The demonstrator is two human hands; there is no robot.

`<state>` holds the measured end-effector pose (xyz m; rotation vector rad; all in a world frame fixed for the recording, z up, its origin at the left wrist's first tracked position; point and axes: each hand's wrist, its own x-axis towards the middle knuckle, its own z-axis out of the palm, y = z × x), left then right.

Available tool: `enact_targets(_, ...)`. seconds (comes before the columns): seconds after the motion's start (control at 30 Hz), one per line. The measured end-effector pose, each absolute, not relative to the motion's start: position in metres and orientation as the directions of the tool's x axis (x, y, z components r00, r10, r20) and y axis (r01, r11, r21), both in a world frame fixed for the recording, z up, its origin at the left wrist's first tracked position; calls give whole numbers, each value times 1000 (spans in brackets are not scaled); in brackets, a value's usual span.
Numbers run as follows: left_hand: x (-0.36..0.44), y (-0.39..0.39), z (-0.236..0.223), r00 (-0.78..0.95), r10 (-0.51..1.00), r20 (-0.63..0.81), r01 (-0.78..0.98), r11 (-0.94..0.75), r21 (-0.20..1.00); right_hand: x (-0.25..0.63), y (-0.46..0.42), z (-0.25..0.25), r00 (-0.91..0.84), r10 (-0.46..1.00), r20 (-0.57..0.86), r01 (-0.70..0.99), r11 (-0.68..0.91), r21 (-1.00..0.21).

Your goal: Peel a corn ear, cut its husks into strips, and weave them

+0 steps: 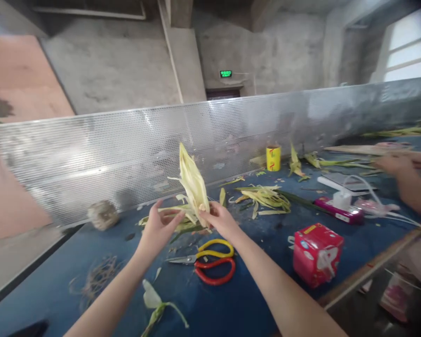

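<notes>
A pale yellow-green corn husk stands upright with its pointed tip up, its base pinched in my right hand. Just left of it my left hand is held with thumb and fingers apart, close to the husk but apparently not gripping it. Behind and below my hands lie loose husk strips on the blue table. Scissors with one yellow and one red handle rest between my forearms, blades pointing left. Nearer to me lies a pale leafy husk piece with a green stem.
A perforated metal panel runs along the table's back. To the right are a red box, a pink power strip, a pile of husk strips and a yellow roll. Another person's hand is at far right. Tangled string lies left.
</notes>
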<state>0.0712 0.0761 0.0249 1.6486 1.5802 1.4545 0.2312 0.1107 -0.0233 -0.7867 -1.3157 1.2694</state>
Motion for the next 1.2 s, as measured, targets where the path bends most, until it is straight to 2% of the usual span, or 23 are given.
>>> enact_targets(0.1, 63, 59, 14, -292, 908, 302, 271, -224, 936, 224, 100, -27, -324, 875, 360, -198, 309, -930)
enact_targets(0.23, 66, 46, 9, -358, 892, 277, 95, -260, 961, 218, 89, -33, -430, 826, 363, -60, 376, -925)
enact_targets(0.4, 59, 42, 0, -380, 891, 248, 33, -255, 966, 213, 80, -34, -486, 763, 427, 166, 560, -812)
enact_targets(0.47, 54, 43, -3, -375, 894, 245, 35, -250, 968, 215, 78, -31, -517, 756, 402, 210, 567, -797)
enact_targets(0.6, 41, 46, -4, -408, 872, 271, 93, -256, 962, 237, 81, -20, -547, 791, 275, 224, 454, -862)
enact_targets(0.67, 37, 46, -3, -414, 867, 278, 127, -248, 960, 252, 86, -12, -465, 839, 284, 216, 418, -883)
enact_targets(0.77, 35, 44, -1, -392, 872, 294, 183, -240, 953, 265, 91, -3, -265, 881, 392, 184, 445, -876)
enact_targets(0.87, 36, 41, 0, -381, 859, 342, 266, -252, 930, 253, 87, 5, -156, 890, 429, 247, 456, -855)
enact_targets(1.03, 39, 33, 2, -337, 847, 411, 372, -282, 884, 208, 75, 14, -343, 851, 397, 323, 504, -801)
enact_targets(1.2, 40, 33, 4, -318, 855, 409, 354, -293, 888, 194, 81, 14, -323, 856, 405, 316, 500, -806)
